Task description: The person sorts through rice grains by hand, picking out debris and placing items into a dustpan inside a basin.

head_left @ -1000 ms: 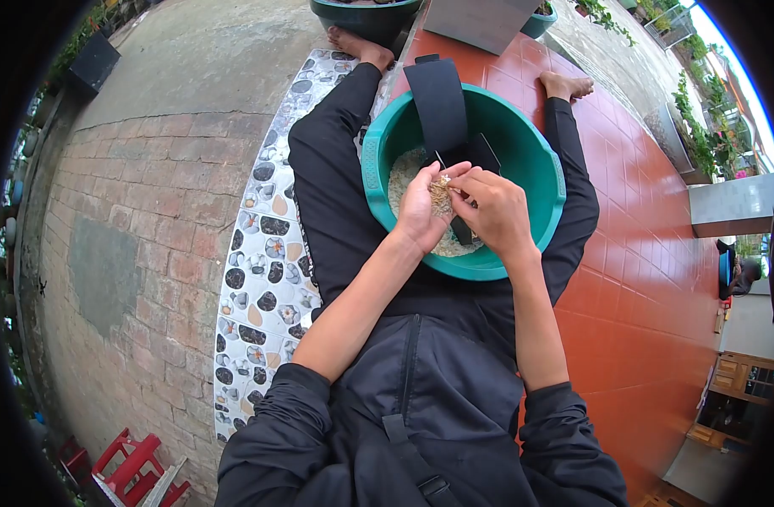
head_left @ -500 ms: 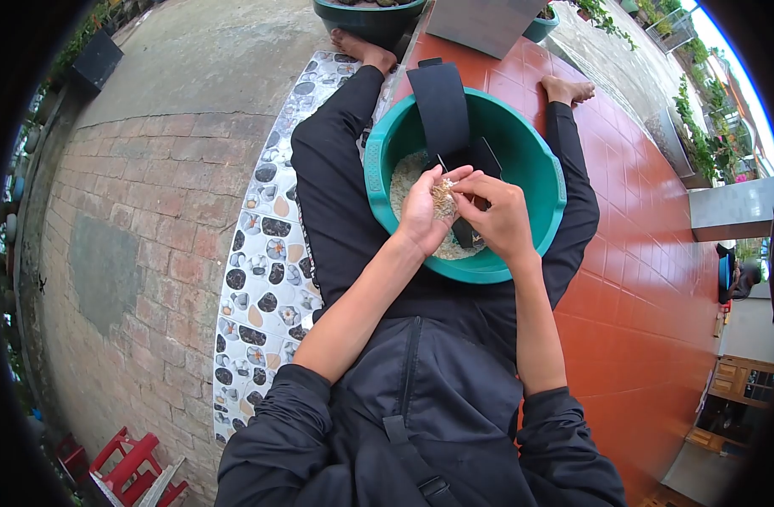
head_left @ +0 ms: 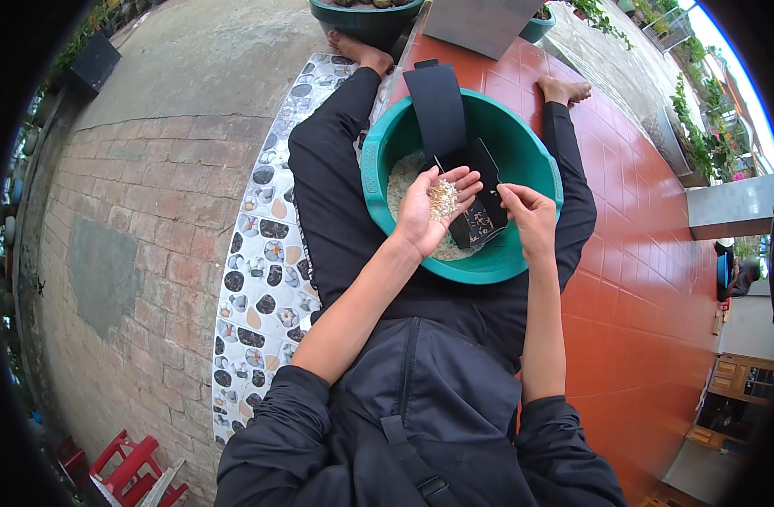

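My left hand point(head_left: 427, 207) lies palm up over a green plastic tub point(head_left: 532, 194), cupping a small heap of pale rice grains point(head_left: 443, 199). To its right, my right hand point(head_left: 530, 218) is raised near the tub's rim with thumb and index finger pinched. Whatever those fingertips hold is too small to make out. Inside the tub, more pale grains point(head_left: 401, 188) lie at the left and bottom. A black folded case point(head_left: 440, 110) leans in the tub, its upper flap past the far rim. Several yellowish grains point(head_left: 478, 221) rest on its lower part, below my fingers.
The tub stands between my outstretched legs on red tiles point(head_left: 632, 313). A pebble-patterned tile strip point(head_left: 264, 279) runs along the left, beside brick paving point(head_left: 116, 194). Ahead are a dark green pot point(head_left: 366, 21) and a grey block point(head_left: 480, 25). Red plastic chairs point(head_left: 133, 469) stand lower left.
My right hand has moved away from the left palm, to the right and slightly down. The left fingers have spread flatter, showing the grain heap and the case's lower part.
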The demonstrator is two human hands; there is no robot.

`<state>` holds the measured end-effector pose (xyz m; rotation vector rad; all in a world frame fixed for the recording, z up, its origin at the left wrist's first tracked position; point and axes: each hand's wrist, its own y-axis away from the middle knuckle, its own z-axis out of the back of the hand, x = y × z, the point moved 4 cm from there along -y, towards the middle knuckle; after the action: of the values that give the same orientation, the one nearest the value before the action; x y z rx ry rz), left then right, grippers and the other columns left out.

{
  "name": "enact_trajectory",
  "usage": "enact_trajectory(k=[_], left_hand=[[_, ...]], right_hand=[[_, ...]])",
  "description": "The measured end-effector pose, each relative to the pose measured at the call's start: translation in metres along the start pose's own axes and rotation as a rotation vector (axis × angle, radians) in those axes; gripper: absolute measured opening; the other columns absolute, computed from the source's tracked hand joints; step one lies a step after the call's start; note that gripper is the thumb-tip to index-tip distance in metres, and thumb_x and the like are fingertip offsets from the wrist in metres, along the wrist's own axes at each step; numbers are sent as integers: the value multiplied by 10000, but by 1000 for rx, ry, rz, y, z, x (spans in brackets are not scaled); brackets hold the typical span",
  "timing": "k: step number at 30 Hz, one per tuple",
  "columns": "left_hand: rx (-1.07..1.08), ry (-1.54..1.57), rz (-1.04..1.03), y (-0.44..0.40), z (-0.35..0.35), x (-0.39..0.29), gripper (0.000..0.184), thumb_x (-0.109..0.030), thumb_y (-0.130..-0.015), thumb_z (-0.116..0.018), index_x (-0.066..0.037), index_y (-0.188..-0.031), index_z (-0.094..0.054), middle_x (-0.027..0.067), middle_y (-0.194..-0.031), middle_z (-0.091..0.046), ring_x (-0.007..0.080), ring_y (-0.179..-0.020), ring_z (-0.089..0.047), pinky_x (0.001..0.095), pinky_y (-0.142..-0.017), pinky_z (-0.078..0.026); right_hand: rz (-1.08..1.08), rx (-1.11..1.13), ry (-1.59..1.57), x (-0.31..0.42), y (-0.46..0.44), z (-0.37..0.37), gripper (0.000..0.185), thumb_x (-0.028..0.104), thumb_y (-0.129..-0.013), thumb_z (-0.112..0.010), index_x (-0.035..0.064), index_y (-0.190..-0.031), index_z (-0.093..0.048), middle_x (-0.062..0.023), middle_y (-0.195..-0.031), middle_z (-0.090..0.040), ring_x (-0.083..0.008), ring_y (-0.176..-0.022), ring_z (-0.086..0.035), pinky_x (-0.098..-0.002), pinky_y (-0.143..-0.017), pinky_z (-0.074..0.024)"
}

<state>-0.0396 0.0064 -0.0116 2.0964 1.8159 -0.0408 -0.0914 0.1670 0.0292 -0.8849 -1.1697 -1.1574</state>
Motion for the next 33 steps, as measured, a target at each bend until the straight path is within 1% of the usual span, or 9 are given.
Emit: enact_trajectory(k=[10, 14, 16, 17, 19, 20, 24, 28, 33], left_hand=[[-7, -5, -21, 0, 0, -1, 466, -286, -995, -283, 67, -1225, -482, 205, -1218, -560, 305, -1147, -549, 387, -1013, -424], [-15, -7, -21, -1, 1, -1, 466, -286, -993, -289, 68, -1226, -481, 206, -1217, -559, 304, -1148, -548, 389, -1012, -424], [-9, -3, -23, -1, 1, 0, 465, -286, -992, -291, 69, -1225, -481, 206, -1217, -559, 305, -1148, -547, 390, -1011, -424], [-6, -1, -25, -1, 2, 0, 464, -285, -991, -293, 70, -1224, -481, 207, -1217, -559, 306, -1148, -546, 392, -1011, -424], [-10, 0, -22, -1, 2, 0, 465, -301, -985, -304, 59, -1206, -499, 200, -1195, -577, 294, -1124, -565, 376, -995, -434], [-12, 1, -20, -2, 2, 1, 466, -316, -980, -315, 49, -1187, -518, 193, -1172, -594, 281, -1099, -584, 360, -978, -444], [-20, 7, -22, 0, 1, -1, 464, -285, -989, -297, 72, -1223, -480, 209, -1221, -555, 312, -1147, -546, 395, -1012, -422], [-1, 9, -23, 0, 0, 0, 464, -286, -989, -298, 70, -1222, -482, 206, -1219, -557, 311, -1150, -545, 394, -1017, -419], [4, 14, -24, 0, 1, 0, 463, -286, -989, -297, 69, -1221, -484, 206, -1216, -559, 312, -1152, -544, 395, -1024, -412]], right_hand=[[64, -177, -6, -18, 4, 12, 154, 138, -850, -687, -3, -912, -697, 30, -696, -596, -9, -563, -460, -155, -492, -333], [74, -181, 1, -16, 6, 12, 155, 142, -840, -696, -7, -884, -698, 23, -673, -603, -10, -584, -488, -161, -508, -363], [201, -130, 451, -2, 6, 4, 120, 104, -800, -694, -7, -846, -696, -51, -671, -650, -104, -594, -594, -234, -546, -454], [201, -130, 450, -2, 3, 2, 120, 104, -800, -694, -7, -846, -696, -51, -671, -650, -104, -594, -594, -234, -546, -454], [309, 176, 940, -3, -7, -15, 117, 73, -746, -677, -3, -834, -692, -142, -722, -668, -260, -658, -657, -339, -622, -517], [253, 285, 1074, -9, -14, -20, 101, 51, -736, -637, 15, -809, -698, -186, -773, -663, -349, -728, -649, -406, -675, -528], [310, 532, 1434, -58, -51, -38, 110, 53, -782, -576, 19, -750, -676, -183, -818, -672, -318, -797, -670, -418, -711, -541], [281, 618, 1572, -84, -62, -48, 154, 104, -812, -551, 42, -746, -676, -146, -833, -687, -286, -788, -680, -412, -692, -544], [396, 656, 1676, -104, -64, -56, 194, 154, -834, -524, 119, -736, -687, -87, -815, -699, -242, -775, -685, -358, -656, -535]])
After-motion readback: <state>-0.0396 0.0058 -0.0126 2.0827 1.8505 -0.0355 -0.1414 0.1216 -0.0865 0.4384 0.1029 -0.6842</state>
